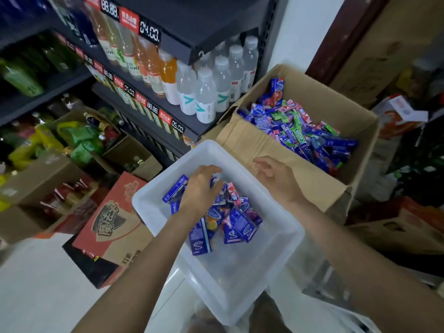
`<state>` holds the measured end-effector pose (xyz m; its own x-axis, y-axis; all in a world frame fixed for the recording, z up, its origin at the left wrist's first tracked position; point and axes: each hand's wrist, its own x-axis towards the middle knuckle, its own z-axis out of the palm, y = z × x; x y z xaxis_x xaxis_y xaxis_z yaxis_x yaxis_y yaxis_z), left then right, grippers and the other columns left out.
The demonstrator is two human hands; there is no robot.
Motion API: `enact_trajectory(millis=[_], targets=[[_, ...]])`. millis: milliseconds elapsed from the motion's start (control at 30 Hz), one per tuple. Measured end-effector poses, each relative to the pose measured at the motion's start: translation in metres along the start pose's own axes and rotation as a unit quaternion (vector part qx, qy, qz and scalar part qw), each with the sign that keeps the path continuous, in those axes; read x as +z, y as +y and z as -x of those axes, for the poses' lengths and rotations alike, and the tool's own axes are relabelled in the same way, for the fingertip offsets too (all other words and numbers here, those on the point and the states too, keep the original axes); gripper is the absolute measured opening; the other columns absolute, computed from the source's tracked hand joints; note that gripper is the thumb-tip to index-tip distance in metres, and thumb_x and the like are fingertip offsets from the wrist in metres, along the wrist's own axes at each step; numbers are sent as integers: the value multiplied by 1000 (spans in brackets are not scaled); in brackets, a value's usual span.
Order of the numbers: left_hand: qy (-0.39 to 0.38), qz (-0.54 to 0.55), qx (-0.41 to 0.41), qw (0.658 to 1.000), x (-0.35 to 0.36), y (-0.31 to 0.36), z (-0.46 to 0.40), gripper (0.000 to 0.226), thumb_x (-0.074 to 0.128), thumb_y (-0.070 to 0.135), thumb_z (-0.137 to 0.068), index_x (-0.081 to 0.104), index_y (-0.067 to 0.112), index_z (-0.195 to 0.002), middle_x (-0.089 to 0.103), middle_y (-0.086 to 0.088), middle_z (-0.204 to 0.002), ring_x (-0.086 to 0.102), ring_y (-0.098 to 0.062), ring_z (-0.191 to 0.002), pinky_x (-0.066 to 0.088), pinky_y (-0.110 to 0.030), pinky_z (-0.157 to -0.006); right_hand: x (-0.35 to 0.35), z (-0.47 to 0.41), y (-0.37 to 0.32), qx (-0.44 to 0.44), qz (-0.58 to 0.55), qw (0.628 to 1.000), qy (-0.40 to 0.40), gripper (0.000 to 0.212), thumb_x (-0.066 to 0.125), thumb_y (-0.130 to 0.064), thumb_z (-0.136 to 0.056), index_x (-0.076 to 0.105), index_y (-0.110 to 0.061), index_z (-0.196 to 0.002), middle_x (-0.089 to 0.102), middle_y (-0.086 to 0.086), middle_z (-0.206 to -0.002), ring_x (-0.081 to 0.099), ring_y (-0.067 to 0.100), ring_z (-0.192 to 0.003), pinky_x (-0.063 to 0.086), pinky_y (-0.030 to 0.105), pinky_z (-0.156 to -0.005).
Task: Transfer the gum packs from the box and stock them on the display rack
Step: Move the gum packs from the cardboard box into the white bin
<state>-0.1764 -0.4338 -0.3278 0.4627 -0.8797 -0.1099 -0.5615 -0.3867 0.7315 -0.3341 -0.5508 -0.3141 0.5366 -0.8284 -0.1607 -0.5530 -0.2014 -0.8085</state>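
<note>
A cardboard box (pixel 322 188) at the right holds a heap of blue, green and pink gum packs (pixel 310 135). In front of it stands a white plastic bin (pixel 242 272) with several blue gum packs (pixel 230 224) piled at its middle. My left hand (pixel 201 188) reaches down into the bin, its fingers curled around gum packs on top of the pile. My right hand (pixel 276 176) hovers over the bin's far right rim with fingers loosely spread and nothing in it.
A dark shelf unit (pixel 199 44) with drink bottles (pixel 206 92) and price tags stands behind the bin. Red and brown cartons (pixel 113 224) lie on the floor at left. More boxes (pixel 396 231) crowd the right side.
</note>
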Motion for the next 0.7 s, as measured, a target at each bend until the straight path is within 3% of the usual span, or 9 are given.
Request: enact_trajectory(millis=[100, 200, 267, 333, 400, 533, 633, 700], targets=[[7, 42, -1, 999, 8, 33, -26, 27, 59, 13, -92, 60, 11, -119, 58, -5, -121, 55, -12, -99, 35, -9, -74, -35, -24, 1, -35, -66, 997, 31, 27, 54, 1, -88, 64, -15, -108, 65, 0, -96, 61, 19, -93, 48, 33, -90], [26, 80, -22, 996, 19, 64, -62, 32, 61, 13, -90, 57, 9, -122, 59, -4, -123, 57, -16, -105, 39, -15, -81, -69, -61, 3, -39, -60, 996, 48, 25, 55, 3, -88, 63, -7, -110, 62, 2, -93, 58, 13, -84, 45, 15, -77], [27, 97, -61, 993, 28, 79, -88, 46, 67, 19, -86, 52, 7, -127, 56, -6, -128, 55, -22, -113, 42, -26, -92, -86, -88, 5, -9, -38, 999, 21, 30, 57, -2, -88, 60, -8, -117, 61, 3, -104, 58, 14, -92, 44, 10, -78], [24, 106, -109, 988, 38, 86, -111, 71, 75, 33, -75, 44, 7, -133, 52, -11, -132, 50, -28, -120, 40, -38, -101, -96, -112, 12, 28, -24, 999, -22, 37, 60, -9, -89, 55, -12, -125, 58, 1, -118, 59, 17, -106, 46, 24, -90], [27, 106, -165, 980, 47, 88, -129, 95, 79, 42, -68, 31, 10, -143, 45, -14, -139, 42, -32, -129, 36, -45, -106, -98, -132, 19, 50, -13, 995, -84, 46, 61, -14, -89, 48, -15, -134, 53, 1, -128, 54, 17, -115, 43, 29, -94], [42, 87, -206, 974, 59, 88, -146, 111, 79, 37, -72, 6, 9, -151, 26, -13, -153, 26, -31, -140, 29, -41, -112, -91, -157, 26, 64, -16, 985, -162, 52, 59, -17, -91, 40, -16, -140, 50, 4, -136, 50, 20, -121, 38, 28, -95], [53, 95, -214, 971, 64, 86, -150, 110, 80, 33, -72, 7, 10, -151, 31, -12, -151, 31, -28, -138, 31, -32, -109, -79, -169, 30, 64, -24, 981, -181, 48, 57, -16, -93, 41, -10, -138, 54, 7, -131, 49, 23, -123, 38, 32, -100], [52, 118, -224, 966, 62, 85, -150, 105, 81, 29, -72, 12, 14, -149, 37, -9, -148, 40, -26, -133, 35, -27, -99, -71, -173, 32, 78, -30, 978, -191, 44, 56, -19, -93, 44, -11, -134, 55, 7, -128, 49, 23, -121, 38, 31, -98]])
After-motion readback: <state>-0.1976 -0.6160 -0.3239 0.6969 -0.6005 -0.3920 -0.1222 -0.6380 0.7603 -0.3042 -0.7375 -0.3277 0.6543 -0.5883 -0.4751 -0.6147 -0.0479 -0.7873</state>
